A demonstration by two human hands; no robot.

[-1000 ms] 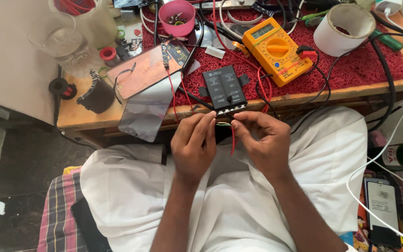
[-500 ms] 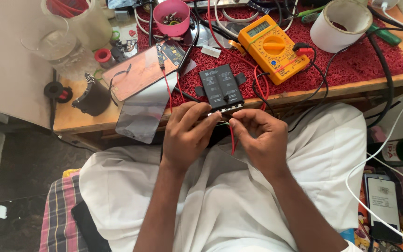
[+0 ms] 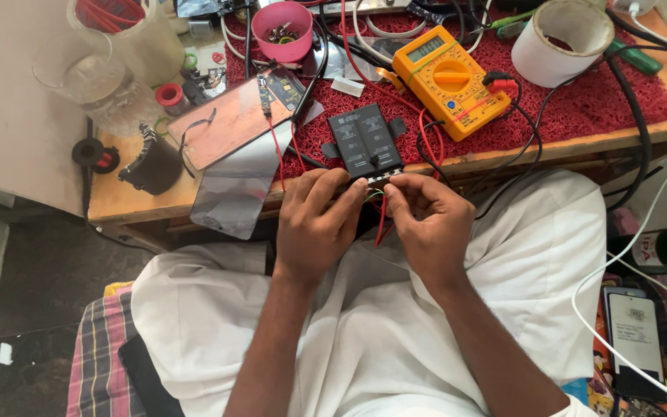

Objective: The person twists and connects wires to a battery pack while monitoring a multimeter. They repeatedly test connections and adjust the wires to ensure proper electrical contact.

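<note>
**benchrat:** So here's the spot I'm at. Black battery pack [image 3: 365,140] sits flat at the near edge of the counter [image 3: 129,210], half on the red mat [image 3: 580,100]. Both hands are pinched in right at its 6 o'clock end, where the thin wires [image 3: 380,218] come out: a red one hangs down toward the lap, and there's a bit of green between the fingertips.

**solderpaws:** Looks fine to me. Left hand [image 3: 314,224] has thumb and forefinger closed together on the connector end, right hand [image 3: 420,220] is clamped on the wire ends just beside it, fingertips nearly touching. I'd say keep the left as the anchor so the pack doesn't slide off the edge, and let only the right do the fine twisting.

**benchrat:** Anything to watch?

**solderpaws:** My guess: the bare ends are the risk. Keep red and green apart so they can't bridge. The yellow multimeter [image 3: 451,79] is at 1 o'clock from the pack, leads trailing close by, so don't snag them. Copper-coloured plate [image 3: 229,123] and the dark glass panel [image 3: 233,189] at 9 o'clock overhang a bit, so watch your elbow. Can't tell from here if the wire's stripped.
</note>
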